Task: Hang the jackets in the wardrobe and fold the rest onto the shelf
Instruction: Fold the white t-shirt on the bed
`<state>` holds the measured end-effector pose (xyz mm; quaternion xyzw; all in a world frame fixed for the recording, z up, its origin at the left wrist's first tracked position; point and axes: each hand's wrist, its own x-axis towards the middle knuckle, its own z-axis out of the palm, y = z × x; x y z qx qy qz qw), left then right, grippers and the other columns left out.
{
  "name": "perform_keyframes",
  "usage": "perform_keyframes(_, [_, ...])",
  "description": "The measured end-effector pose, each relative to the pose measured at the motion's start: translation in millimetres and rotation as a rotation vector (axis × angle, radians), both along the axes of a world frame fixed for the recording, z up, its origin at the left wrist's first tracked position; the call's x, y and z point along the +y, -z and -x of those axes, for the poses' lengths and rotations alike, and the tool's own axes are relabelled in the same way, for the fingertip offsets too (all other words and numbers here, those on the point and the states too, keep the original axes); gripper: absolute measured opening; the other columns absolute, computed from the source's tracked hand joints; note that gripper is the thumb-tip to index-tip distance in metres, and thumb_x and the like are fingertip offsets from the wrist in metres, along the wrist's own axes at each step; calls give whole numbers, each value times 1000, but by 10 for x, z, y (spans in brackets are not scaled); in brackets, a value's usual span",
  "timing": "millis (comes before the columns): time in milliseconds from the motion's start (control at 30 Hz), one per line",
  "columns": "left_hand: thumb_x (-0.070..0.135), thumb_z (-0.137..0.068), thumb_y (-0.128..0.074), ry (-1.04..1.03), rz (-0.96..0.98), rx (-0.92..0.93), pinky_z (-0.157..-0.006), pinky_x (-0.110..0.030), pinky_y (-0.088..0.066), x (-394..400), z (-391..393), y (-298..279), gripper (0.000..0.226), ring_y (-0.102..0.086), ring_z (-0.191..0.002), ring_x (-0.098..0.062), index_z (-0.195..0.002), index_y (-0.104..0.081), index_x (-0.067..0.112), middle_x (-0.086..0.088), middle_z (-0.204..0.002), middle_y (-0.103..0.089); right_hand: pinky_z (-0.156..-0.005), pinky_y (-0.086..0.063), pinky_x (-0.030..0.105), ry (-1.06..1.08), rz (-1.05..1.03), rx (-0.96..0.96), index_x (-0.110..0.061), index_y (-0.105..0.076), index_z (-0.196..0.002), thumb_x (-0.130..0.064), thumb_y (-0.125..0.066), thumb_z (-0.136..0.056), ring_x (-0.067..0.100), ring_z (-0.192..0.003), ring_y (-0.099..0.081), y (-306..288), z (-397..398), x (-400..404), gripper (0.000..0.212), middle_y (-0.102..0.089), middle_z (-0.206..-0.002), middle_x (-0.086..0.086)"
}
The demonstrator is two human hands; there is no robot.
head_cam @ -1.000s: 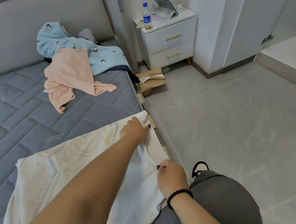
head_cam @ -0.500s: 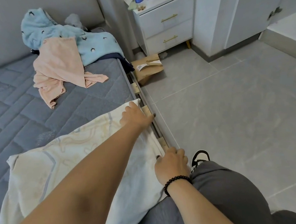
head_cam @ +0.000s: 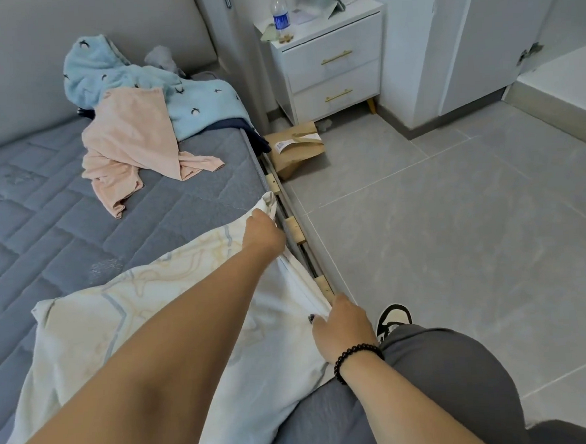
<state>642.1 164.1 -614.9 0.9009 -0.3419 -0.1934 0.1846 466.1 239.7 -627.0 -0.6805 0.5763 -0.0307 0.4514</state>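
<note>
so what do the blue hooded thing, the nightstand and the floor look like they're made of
Blue hooded garment: looks like thick fleece or plush, matte and fuzzy, lying in soft bulky folds. Nightstand: probably painted or laminated board, smooth white fronts with brass-coloured metal bar handles. Floor: appears to be large grey ceramic tiles, with thin grout lines and a faint sheen.

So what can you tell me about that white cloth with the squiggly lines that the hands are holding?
The white cloth is thin, soft fabric, printed with pale yellow squiggles and grey-blue lines. It lies spread and a bit wrinkled on the grey mattress, along the side nearest the floor. The left hand grips its far edge, and the right hand pinches the bunched near edge, so that edge is pulled into a line. What garment it is cannot be told.
</note>
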Motion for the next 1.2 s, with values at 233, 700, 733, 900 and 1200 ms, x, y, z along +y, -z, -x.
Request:
perform_keyframes(233, [8, -97, -43, 14, 219, 211, -81, -35, -44, -8, 133, -296, 35, -54, -104, -29, -133, -44, 6, -16, -117, -56, -75, -51, 39, 256, 195, -159, -18, -44, -95, -21, -52, -95, 24, -88, -57, -143, 214, 99, 9, -57, -102, 4])
perform_keyframes(700, [4, -88, -38, -57, 334, 400, -63, -31, -40, 626, -701, -753, 11, -45, -73, -23, -86, -49, 6, -10, -82, -48, -47, -34, 15, -74, 179, -238, -15, -48, -71, -13, -56, -82, 7, -57, -42, -891, -323, 572, 14, -50, -71, -4])
perform_keyframes(733, [3, -88, -38, -77, 350, 418, -65, -33, -41, 750, -808, -762, 15, -45, -73, -23, -79, -48, 9, -11, -81, -48, -46, -33, 15, -135, 189, -231, -15, -50, -76, -15, -56, -83, 6, -58, -42, -925, -422, 665, 9, -51, -74, -4])
perform_keyframes(900, [2, -96, -43, -184, 362, 483, -55, -23, -49, 1501, -1344, -735, 35, -48, -64, -17, -64, -46, 15, -3, -69, -50, -54, -37, 15, -360, 168, -209, -13, -55, -106, -21, -55, -85, 11, -76, -52, -932, -941, 1158, 22, -57, -102, 2])
perform_keyframes(1200, [4, -94, -50, -321, 389, 477, -71, -32, -55, 2589, -2215, -492, 13, -48, -78, -22, -89, -63, 2, -9, -81, -48, -90, -47, 26, -617, 69, -223, -12, -55, -118, -22, -52, -84, 18, -106, -54, -682, -1759, 1819, 36, -56, -117, 3])
